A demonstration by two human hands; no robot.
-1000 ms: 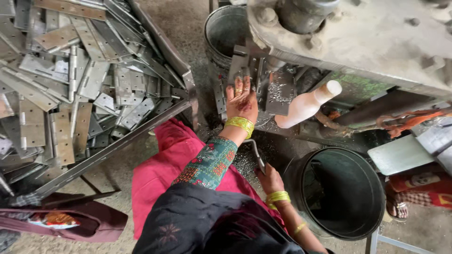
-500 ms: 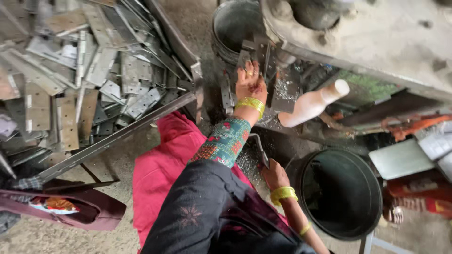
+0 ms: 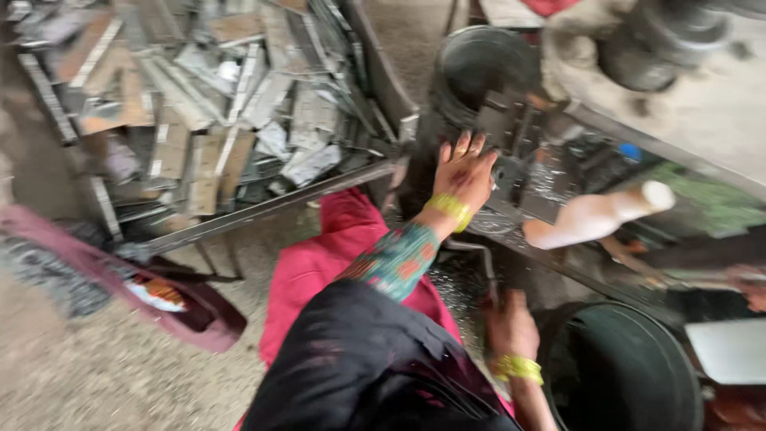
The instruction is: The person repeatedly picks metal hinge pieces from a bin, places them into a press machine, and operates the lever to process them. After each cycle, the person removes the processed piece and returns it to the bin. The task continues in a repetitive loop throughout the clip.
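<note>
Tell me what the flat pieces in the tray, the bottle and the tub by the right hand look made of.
Flat pieces: likely sheet metal, dull grey with rusty-brown patches; the picture is blurred.
Bottle: probably plastic, smooth matte pinkish-white with a white cap.
Tub by the right hand: dark, round, with a slight sheen; plastic or painted metal, cannot tell.

Gritty concrete floor [image 3: 96,375] underfoot, a dark red bag [image 3: 120,275] lying on it. A metal rack [image 3: 263,203] carries a heap of flat metal plates [image 3: 199,104]. Dark bucket [image 3: 614,371] stands lower right.
</note>
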